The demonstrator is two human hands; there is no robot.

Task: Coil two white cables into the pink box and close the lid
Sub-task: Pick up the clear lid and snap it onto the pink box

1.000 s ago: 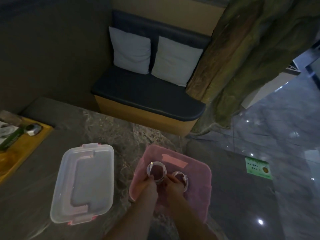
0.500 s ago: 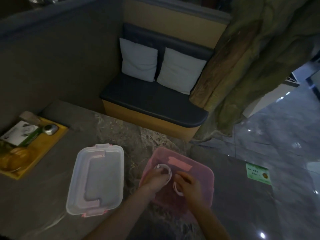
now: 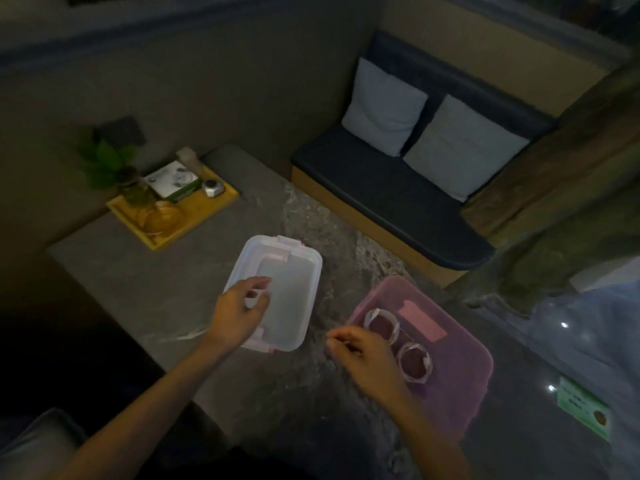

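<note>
Inside the pink box (image 3: 450, 368), toward its left end, two coiled white cables are seen lying on the floor of the box: the farther coil (image 3: 382, 323) and the nearer coil (image 3: 415, 362), just beside each other and apparently not overlapping. The coiling and stowing part of the task is therefore judged to be done; only the closing is left. A pale pink label is seen on the box floor beside the coils.

No lid is on the box. The clear lid (image 3: 287, 296), with pink latches at its two short ends, is lying flat on the stone table (image 3: 166, 292), near the box on its left and apart from it. The left hand (image 3: 239, 311) is held over the lid's near left edge with the fingers curled loosely, and contact appears to be made at the rim, though a firm hold cannot be confirmed. The right hand (image 3: 367, 355) is poised over the box's left rim, fingers bent and thumb near the forefinger, nothing visibly gripped.

Farther off, a yellow tray (image 3: 214, 202) with small items is seen at the table's far corner, and a cushioned bench (image 3: 381, 192) stands beyond.
</note>
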